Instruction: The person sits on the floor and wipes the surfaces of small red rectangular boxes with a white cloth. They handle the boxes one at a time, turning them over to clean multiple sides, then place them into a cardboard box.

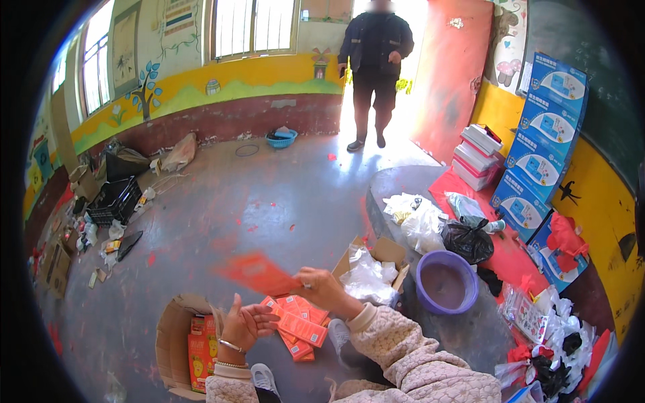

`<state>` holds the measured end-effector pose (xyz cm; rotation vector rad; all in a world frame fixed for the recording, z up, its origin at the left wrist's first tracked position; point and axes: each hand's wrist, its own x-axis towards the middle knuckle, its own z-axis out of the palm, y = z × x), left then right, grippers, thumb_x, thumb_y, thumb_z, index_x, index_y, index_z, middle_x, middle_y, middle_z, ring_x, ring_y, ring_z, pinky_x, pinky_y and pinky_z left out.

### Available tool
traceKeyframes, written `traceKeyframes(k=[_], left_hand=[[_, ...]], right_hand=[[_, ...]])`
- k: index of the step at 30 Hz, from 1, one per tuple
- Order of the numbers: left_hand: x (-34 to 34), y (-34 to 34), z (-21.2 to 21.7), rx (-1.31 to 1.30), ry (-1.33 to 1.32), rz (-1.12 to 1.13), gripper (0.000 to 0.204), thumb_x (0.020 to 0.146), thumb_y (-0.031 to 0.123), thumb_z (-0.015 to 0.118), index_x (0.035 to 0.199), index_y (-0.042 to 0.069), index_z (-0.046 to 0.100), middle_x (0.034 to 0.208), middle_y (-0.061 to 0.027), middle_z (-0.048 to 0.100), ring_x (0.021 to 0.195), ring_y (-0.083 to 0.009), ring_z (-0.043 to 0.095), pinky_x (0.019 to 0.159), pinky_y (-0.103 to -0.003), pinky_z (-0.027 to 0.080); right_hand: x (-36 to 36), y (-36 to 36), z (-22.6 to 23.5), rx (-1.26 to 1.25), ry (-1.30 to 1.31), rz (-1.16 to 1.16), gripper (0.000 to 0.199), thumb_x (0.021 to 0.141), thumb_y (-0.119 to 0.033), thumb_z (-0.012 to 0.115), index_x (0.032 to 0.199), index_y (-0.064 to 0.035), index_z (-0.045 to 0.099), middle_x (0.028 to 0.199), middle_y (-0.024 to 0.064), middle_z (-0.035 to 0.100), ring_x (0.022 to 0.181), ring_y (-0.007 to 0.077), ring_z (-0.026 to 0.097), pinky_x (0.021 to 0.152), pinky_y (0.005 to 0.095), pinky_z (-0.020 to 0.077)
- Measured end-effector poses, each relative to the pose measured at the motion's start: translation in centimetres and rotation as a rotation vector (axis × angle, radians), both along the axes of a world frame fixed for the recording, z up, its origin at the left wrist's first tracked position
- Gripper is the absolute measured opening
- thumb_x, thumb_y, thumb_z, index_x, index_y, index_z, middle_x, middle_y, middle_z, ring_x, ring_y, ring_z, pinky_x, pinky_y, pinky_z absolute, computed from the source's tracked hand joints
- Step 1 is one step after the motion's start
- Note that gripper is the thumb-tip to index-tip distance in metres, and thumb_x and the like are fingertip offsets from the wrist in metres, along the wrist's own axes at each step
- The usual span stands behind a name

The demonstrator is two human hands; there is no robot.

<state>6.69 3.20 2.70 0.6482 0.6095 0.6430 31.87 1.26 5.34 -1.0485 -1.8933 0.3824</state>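
Note:
My right hand (321, 289) grips a flat orange-red carton (256, 271) by its right end and holds it out over the floor; the carton is smeared by motion. My left hand (247, 326) is open, palm turned up and fingers stretched, with nothing in it. Just right of that hand lies a loose pile of flat orange cartons (304, 330) on the floor, between my shoes. To the left of my left wrist stands an open cardboard box (168, 366) holding red boxes with yellow pictures (200, 352); my left arm hides part of it.
Beyond my right hand is a cardboard box of clear plastic bags (369, 275), beside a purple basin (447, 282) of murky water. Stacked blue boxes (537, 151) and bags line the right side. A black crate (115, 201) sits among litter at left. A person (375, 67) stands in the doorway.

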Motion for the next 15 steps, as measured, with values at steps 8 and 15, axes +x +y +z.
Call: traceKeyframes(k=[8, 15], left_hand=[[0.5, -1.8, 2.1, 0.086, -0.357, -0.197, 0.066, 0.087, 0.041, 0.050, 0.130, -0.007, 0.034, 0.120, -0.0208, 0.053, 0.099, -0.0264, 0.062, 0.083, -0.036, 0.053], [2.7, -2.0, 2.0, 0.200, -0.207, 0.055, 0.061, 0.076, -0.005, 0.057, 0.133, 0.002, 0.034, 0.120, -0.0170, 0.054, 0.103, -0.0280, 0.060, 0.084, -0.040, 0.053]], right_hand=[[-1.2, -1.5, 0.1, 0.481, -0.354, -0.141, 0.030, 0.075, -0.010, 0.062, 0.103, -0.0158, 0.057, 0.098, 0.0044, 0.058, 0.071, 0.0179, 0.063, 0.052, 0.0312, 0.0503], [1.5, 1.3, -3.3, 0.458, -0.552, -0.449, 0.056, 0.067, -0.005, 0.056, 0.121, -0.0215, 0.053, 0.117, 0.0050, 0.057, 0.075, 0.0193, 0.062, 0.053, 0.0363, 0.0483]])
